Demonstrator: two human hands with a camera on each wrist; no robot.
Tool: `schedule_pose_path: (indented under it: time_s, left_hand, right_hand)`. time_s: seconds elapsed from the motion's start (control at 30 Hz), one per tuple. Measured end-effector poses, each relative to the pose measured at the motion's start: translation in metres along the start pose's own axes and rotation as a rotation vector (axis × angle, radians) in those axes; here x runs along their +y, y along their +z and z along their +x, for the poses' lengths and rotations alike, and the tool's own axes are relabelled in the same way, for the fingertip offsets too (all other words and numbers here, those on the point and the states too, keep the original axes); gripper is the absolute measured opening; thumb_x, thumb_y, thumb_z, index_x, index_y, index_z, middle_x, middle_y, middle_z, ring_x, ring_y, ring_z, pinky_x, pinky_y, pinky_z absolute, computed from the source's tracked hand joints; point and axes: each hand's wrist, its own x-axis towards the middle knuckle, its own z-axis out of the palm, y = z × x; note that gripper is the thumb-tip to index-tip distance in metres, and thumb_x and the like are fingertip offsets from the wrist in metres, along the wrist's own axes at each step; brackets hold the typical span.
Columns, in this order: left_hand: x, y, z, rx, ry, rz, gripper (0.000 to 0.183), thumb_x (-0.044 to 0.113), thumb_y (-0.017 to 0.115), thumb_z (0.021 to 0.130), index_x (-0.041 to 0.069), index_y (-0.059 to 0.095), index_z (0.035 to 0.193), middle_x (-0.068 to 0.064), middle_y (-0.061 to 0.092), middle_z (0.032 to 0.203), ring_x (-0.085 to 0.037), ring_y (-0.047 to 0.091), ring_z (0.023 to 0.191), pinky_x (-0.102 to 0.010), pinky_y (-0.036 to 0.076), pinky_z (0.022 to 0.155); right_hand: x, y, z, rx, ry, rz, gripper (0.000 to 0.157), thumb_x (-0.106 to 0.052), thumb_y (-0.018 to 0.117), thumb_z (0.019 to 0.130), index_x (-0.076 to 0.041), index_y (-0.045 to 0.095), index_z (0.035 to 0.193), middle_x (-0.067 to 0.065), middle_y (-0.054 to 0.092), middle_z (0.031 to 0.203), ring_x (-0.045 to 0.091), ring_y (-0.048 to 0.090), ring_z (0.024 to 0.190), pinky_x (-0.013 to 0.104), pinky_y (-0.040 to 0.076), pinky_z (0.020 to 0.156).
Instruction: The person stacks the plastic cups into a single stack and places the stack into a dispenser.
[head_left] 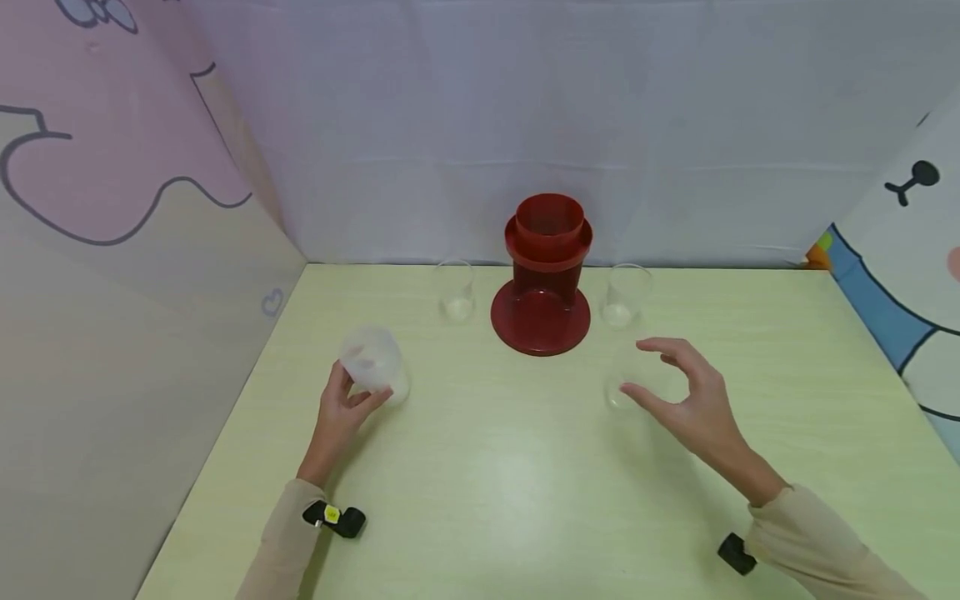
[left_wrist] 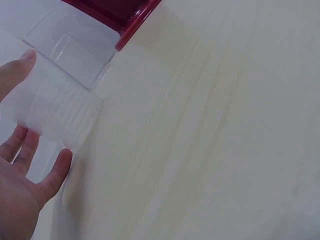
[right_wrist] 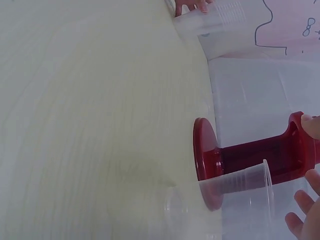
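Observation:
My left hand [head_left: 341, 412] grips a stack of translucent plastic cups [head_left: 372, 357] at the left of the table. In the left wrist view, its thumb and fingers lie on opposite sides of the stacked cups [left_wrist: 62, 107]. Toward the right, a single clear plastic cup [head_left: 619, 390] stands on the table, rim up. Beside that cup my right hand [head_left: 701, 408] hovers, thumb and fingers spread in a wide curve. The right wrist view shows the clear cup [right_wrist: 235, 205] with the fingers [right_wrist: 294, 225] near its rim, seemingly holding nothing.
A red stand [head_left: 542, 329] with a red cup-shaped top rises at the back middle. One clear cup [head_left: 455, 300] stands to its left, another [head_left: 624, 300] to its right. A white cloth wall [head_left: 412, 167] borders the pale table [head_left: 495, 500] behind.

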Motion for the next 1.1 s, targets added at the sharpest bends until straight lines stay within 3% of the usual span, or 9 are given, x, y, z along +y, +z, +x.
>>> schedule_pose_path:
  time_s: [0.17, 0.33, 0.47, 0.6, 0.7, 0.83, 1.1]
  left_hand:
    - [-0.001, -0.001, 0.001, 0.002, 0.004, 0.007, 0.075, 0.001, 0.073, 0.081, 0.011, 0.031, 0.143, -0.011, 0.044, 0.136, -0.015, 0.045, 0.119, -0.023, 0.051, 0.082]
    - [-0.002, -0.002, 0.001, -0.002, 0.013, 0.022, 0.077, 0.003, 0.074, 0.081, 0.012, 0.031, 0.144, -0.009, 0.043, 0.137, -0.015, 0.044, 0.122, -0.022, 0.051, 0.082]
    - [-0.002, -0.003, 0.001, -0.006, 0.011, 0.023, 0.077, 0.004, 0.074, 0.081, 0.014, 0.031, 0.144, -0.009, 0.043, 0.138, -0.017, 0.043, 0.123, -0.021, 0.051, 0.082]
    - [-0.002, -0.003, 0.002, -0.005, 0.010, 0.027, 0.077, 0.004, 0.074, 0.081, 0.013, 0.031, 0.144, -0.009, 0.042, 0.138, -0.016, 0.043, 0.122, -0.022, 0.051, 0.082]
    - [-0.002, -0.002, 0.002, -0.004, 0.003, 0.025, 0.076, 0.004, 0.074, 0.081, 0.013, 0.031, 0.144, -0.009, 0.043, 0.138, -0.016, 0.043, 0.122, -0.022, 0.051, 0.082]
    - [-0.003, -0.002, 0.002, -0.002, 0.001, 0.020, 0.076, 0.003, 0.074, 0.081, 0.012, 0.031, 0.143, -0.009, 0.043, 0.137, -0.014, 0.044, 0.121, -0.023, 0.051, 0.082]
    - [-0.006, -0.003, 0.004, 0.000, 0.003, 0.013, 0.077, 0.002, 0.075, 0.080, 0.013, 0.032, 0.143, -0.009, 0.044, 0.135, -0.014, 0.044, 0.122, -0.025, 0.052, 0.082]
  right_hand:
    - [0.009, -0.001, -0.006, 0.021, 0.064, -0.011, 0.053, 0.011, 0.080, 0.066, 0.006, 0.059, 0.114, 0.019, 0.058, 0.115, -0.001, 0.047, 0.107, 0.012, 0.036, 0.090]
    - [0.042, 0.002, -0.014, 0.014, 0.153, -0.019, 0.065, 0.002, 0.082, 0.068, -0.003, 0.054, 0.126, 0.009, 0.052, 0.126, 0.001, 0.043, 0.113, 0.011, 0.036, 0.089]
    - [0.061, 0.004, -0.020, -0.023, 0.236, 0.017, 0.076, -0.005, 0.083, 0.071, -0.009, 0.044, 0.136, 0.005, 0.047, 0.132, 0.010, 0.042, 0.117, 0.010, 0.038, 0.088]
    - [0.069, 0.007, -0.025, -0.047, 0.277, 0.042, 0.082, -0.008, 0.082, 0.073, -0.009, 0.036, 0.141, 0.008, 0.045, 0.136, 0.024, 0.044, 0.119, 0.009, 0.038, 0.086]
    - [0.074, 0.012, -0.028, -0.048, 0.291, 0.050, 0.085, -0.008, 0.081, 0.074, -0.008, 0.032, 0.143, 0.014, 0.045, 0.137, 0.027, 0.045, 0.119, 0.008, 0.039, 0.084]
    - [0.080, 0.017, -0.032, -0.048, 0.325, 0.079, 0.083, -0.009, 0.080, 0.076, -0.005, 0.031, 0.142, 0.019, 0.047, 0.133, 0.023, 0.047, 0.117, 0.009, 0.040, 0.083]
    - [0.092, 0.026, -0.034, -0.053, 0.361, 0.151, 0.061, -0.010, 0.077, 0.080, -0.001, 0.042, 0.130, 0.015, 0.056, 0.126, 0.010, 0.053, 0.112, 0.013, 0.046, 0.083]
